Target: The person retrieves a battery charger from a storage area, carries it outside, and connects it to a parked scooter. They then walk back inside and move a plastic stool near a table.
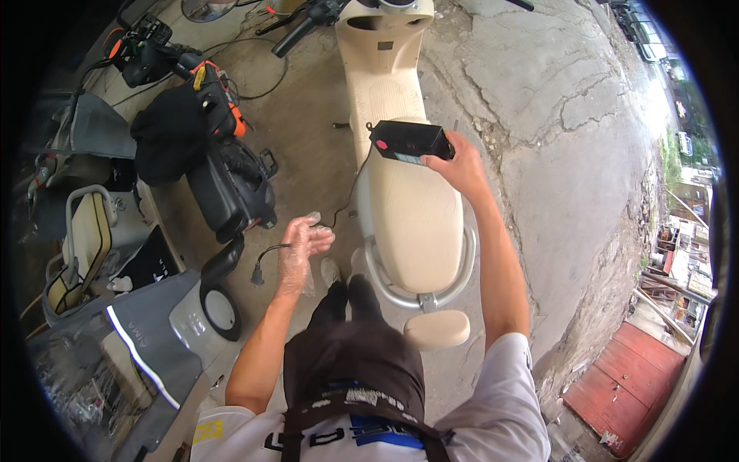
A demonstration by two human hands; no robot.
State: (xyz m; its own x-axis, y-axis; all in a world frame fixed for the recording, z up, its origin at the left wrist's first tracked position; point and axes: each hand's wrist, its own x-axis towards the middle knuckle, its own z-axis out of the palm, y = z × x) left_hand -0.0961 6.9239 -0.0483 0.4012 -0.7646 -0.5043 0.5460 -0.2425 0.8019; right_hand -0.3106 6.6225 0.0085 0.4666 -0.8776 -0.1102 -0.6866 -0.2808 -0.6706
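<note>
My right hand [463,168] grips one end of a black box-shaped charger [408,138] with a red sticker, held above the cream scooter seat [416,223]. A thin black cord [352,194] leaves the charger's far end and runs down to my left hand [300,245], which wears a clear plastic glove. The left fingers are curled, with the cord passing through the hand. From the other side of that hand the cord hangs out, ending in a black plug [258,274] in the air left of the seat.
The cream scooter [385,73] stands before me, with a metal rear rail [471,254] and a small backrest [436,329]. Other scooters with dark seats [208,192] and grey covers [150,327] crowd the left. Cracked concrete [562,177] spreads right, toward a red metal panel [625,385].
</note>
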